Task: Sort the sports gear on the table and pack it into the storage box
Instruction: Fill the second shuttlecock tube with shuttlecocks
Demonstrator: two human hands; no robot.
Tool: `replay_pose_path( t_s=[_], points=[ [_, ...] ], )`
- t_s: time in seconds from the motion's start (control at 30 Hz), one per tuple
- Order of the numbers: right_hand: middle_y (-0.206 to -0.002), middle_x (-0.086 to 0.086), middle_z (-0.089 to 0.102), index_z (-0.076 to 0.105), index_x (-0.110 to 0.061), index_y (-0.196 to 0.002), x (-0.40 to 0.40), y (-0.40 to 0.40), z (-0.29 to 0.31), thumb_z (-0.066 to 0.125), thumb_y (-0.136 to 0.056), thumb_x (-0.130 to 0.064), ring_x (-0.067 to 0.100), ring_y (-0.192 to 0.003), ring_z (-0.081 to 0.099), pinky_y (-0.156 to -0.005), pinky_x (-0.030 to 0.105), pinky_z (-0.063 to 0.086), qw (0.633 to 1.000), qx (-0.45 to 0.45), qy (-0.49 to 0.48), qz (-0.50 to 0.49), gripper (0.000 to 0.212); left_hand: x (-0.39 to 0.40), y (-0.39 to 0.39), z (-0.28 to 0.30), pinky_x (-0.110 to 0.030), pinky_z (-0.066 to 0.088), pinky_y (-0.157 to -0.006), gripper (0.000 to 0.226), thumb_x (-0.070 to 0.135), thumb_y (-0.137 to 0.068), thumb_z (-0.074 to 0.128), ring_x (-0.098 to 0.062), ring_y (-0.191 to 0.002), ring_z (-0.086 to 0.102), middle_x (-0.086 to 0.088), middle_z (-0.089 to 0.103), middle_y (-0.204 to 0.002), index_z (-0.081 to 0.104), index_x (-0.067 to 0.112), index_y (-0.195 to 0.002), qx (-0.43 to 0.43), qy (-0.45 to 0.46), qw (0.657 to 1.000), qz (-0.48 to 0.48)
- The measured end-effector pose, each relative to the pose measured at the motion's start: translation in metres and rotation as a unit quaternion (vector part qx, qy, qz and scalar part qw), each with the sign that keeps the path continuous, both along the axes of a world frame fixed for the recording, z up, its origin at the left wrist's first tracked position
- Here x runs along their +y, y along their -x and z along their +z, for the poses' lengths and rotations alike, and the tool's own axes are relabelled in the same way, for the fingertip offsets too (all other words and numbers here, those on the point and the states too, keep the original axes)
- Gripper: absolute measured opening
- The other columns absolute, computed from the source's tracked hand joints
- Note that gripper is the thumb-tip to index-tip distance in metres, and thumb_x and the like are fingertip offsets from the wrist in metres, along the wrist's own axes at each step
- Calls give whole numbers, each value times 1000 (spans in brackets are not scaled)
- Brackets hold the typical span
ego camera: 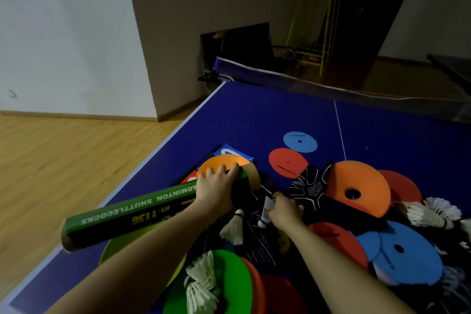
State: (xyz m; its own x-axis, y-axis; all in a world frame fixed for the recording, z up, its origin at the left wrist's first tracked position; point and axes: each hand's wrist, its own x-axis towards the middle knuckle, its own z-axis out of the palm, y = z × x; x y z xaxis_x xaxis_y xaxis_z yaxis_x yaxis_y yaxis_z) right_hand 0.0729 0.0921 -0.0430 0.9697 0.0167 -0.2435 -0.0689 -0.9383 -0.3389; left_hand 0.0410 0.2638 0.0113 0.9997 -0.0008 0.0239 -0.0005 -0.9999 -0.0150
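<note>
My left hand [215, 187] grips a long green badminton shuttlecock tube [132, 213] near its far end; the tube lies tilted over the table's left edge. My right hand [283, 209] pinches a white shuttlecock [265, 213] just right of the tube's open mouth. Another shuttlecock [233, 229] lies below it on black patterned gloves [309, 186]. More shuttlecocks lie on a green disc cone [229, 285] near me and at the right [430, 214]. The storage box is not in view.
Disc cones in orange [356, 186], red [288, 162] and blue [407, 252] clutter the blue ping-pong table [254, 120]. A flat blue disc [300, 141] lies farther out. The net [331, 89] crosses the back. Wooden floor lies to the left.
</note>
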Motion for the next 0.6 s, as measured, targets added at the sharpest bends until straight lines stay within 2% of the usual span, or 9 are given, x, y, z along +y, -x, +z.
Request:
replay_pose_path(
  t_s=[0.07, 0.13, 0.23, 0.27, 0.33, 0.4, 0.43, 0.5, 0.6],
  points=[
    [-120, 5, 62, 59, -16, -113, 6, -1, 2, 49, -94, -26, 26, -121, 44, -96, 34, 28, 999, -42, 24, -14, 23, 5, -8, -3, -44, 37, -97, 91, 41, -83, 66, -32, -125, 41, -7, 39, -139, 7, 27, -150, 5, 3, 1000, -9],
    [-108, 5, 64, 63, -15, -98, 7, -1, 10, 45, -95, -26, 26, -117, 44, -93, 34, 26, 996, -87, 15, -29, 21, 9, -14, -4, -44, 37, -97, 90, 40, -83, 66, -32, -125, 41, -6, 39, -139, 7, 28, -150, 7, 3, 1000, -16],
    [-76, -7, 50, 53, -18, -79, 2, -4, 26, 46, -93, -24, 22, -109, 45, -92, 34, 20, 984, -175, -19, -29, 16, 11, -17, -6, -42, 38, -95, 89, 42, -83, 65, -32, -123, 42, -6, 40, -138, 7, 27, -149, 6, -1, 1000, -27],
    [-74, -9, 45, 54, -17, -81, 0, -5, 31, 46, -94, -23, 20, -106, 45, -95, 33, 18, 978, -205, -36, -30, 16, 11, -16, -6, -42, 38, -95, 89, 43, -84, 64, -31, -123, 42, -6, 40, -138, 6, 27, -150, 7, -3, 1000, -30],
    [-83, -5, 53, 61, -15, -93, -3, -6, 38, 46, -94, -18, 18, -101, 49, -104, 35, 20, 963, -243, -99, -66, 15, 9, -11, -5, -40, 38, -94, 91, 44, -83, 65, -31, -122, 43, -6, 39, -138, 6, 27, -150, 11, -8, 999, -37],
    [-89, 3, 63, 61, -13, -98, -1, -10, 40, 48, -94, -15, 22, -93, 55, -101, 39, 32, 936, -238, -223, -132, 14, 6, -7, -5, -40, 39, -93, 93, 45, -82, 66, -30, -122, 44, -6, 40, -138, 6, 27, -150, 12, -9, 999, -39],
    [-88, 6, 63, 60, -11, -95, 1, -10, 42, 49, -94, -14, 25, -88, 56, -90, 37, 40, 913, -217, -305, -163, 11, 4, -4, -3, -39, 39, -92, 93, 46, -82, 67, -30, -122, 44, -6, 40, -138, 6, 26, -150, 8, -7, 999, -39],
    [-83, 7, 56, 56, -8, -87, 9, -7, 44, 48, -95, -12, 23, -81, 51, -68, 32, 38, 868, -164, -429, -187, 11, 2, -2, -3, -39, 40, -90, 96, 51, -80, 67, -30, -121, 45, -6, 41, -137, 6, 26, -150, 4, -3, 999, -38],
    [-83, 3, 59, 59, -10, -85, 18, 3, 49, 45, -96, -13, 19, -81, 53, -64, 28, 38, 861, -104, -473, -152, 17, -3, -1, -3, -37, 40, -88, 98, 55, -78, 68, -29, -119, 47, -5, 42, -136, 6, 27, -149, -4, 0, 999, -40]
  ],
)
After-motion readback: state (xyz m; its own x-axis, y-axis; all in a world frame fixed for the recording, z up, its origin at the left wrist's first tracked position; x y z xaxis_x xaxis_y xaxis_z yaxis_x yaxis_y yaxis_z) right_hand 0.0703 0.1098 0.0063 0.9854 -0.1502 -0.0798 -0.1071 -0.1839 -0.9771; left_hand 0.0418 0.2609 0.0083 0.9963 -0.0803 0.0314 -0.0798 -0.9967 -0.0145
